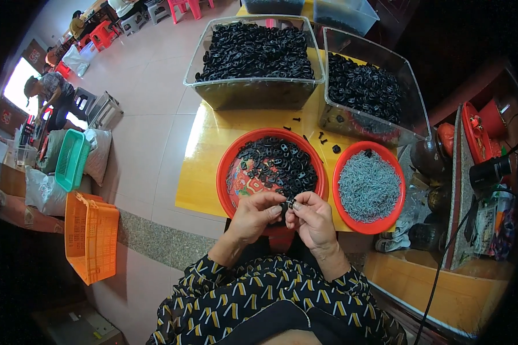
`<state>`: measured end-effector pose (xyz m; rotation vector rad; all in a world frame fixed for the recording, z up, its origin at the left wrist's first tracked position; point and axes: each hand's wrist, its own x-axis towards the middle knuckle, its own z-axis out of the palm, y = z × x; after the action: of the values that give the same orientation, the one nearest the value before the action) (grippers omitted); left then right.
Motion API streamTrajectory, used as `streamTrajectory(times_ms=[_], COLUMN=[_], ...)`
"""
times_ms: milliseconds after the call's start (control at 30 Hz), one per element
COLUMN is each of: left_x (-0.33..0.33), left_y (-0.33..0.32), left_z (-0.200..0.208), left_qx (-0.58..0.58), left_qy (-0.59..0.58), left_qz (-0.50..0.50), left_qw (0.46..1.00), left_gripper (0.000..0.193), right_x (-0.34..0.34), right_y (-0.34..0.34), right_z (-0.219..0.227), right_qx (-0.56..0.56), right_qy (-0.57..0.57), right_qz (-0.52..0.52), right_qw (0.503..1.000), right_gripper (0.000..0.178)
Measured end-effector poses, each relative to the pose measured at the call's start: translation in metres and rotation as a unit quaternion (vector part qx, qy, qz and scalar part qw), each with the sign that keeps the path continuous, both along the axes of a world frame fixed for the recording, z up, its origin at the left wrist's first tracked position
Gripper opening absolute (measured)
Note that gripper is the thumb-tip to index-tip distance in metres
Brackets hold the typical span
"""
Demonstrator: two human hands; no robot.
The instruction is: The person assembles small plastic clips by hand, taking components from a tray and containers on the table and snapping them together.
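Patterned top [259, 287] is closest, then left hand [251, 217] and right hand [315, 224], both grips pinched narrow around a small black piece [290, 203] at the red basin's [222, 167] near edge. Basin's got loose black links [288, 161]; smaller red tray [401, 185], silvery screws [369, 187]. Piece is mostly covered, can't make out its shape.

Small black piece [290, 202]: mostly covered by fingertips of left hand [252, 217] and right hand [313, 221]; shape indistinct. Red tray [222, 178]: near rim partly hidden behind hands. Pink stool [194, 9]: cut off by top edge.
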<state>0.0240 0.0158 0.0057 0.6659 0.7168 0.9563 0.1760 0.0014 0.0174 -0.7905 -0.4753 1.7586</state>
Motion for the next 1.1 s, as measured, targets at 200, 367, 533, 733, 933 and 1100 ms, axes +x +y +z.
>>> streamTrajectory(times_ms=[200, 367, 533, 733, 933, 1100], left_x=[0.004, 0.004, -0.003, -0.015, -0.017, -0.014], left_y=[-0.01, -0.013, -0.009, -0.006, -0.009, -0.01], left_z=[-0.004, 0.013, 0.019, 0.004, 0.003, 0.004], left_qx=[0.056, 0.209, 0.226, -0.045, -0.05, 0.001], left_qy=[0.092, 0.233, 0.269, -0.028, -0.046, -0.035], left_qz=[0.025, 0.035, -0.005, -0.02, -0.017, -0.006], left_qw=[0.994, 0.949, 0.936, 0.998, 0.998, 0.999], left_gripper=[0.022, 0.02, 0.022, 0.027, 0.027, 0.026], right_x=[-0.001, -0.002, -0.003, 0.003, 0.001, -0.002], right_y=[-0.003, -0.004, -0.006, -0.006, -0.012, -0.012], right_z=[0.003, 0.004, 0.004, 0.004, 0.011, 0.017], right_qx=[0.005, 0.005, 0.01, 0.0, 0.012, 0.009], right_qy=[0.015, -0.004, -0.033, -0.062, -0.207, -0.267], right_qz=[0.0, 0.002, 0.02, -0.006, 0.007, 0.021], right_qw=[1.0, 1.0, 0.999, 0.998, 0.978, 0.963], right_gripper=[0.006, 0.008, 0.01, 0.008, 0.005, 0.005])
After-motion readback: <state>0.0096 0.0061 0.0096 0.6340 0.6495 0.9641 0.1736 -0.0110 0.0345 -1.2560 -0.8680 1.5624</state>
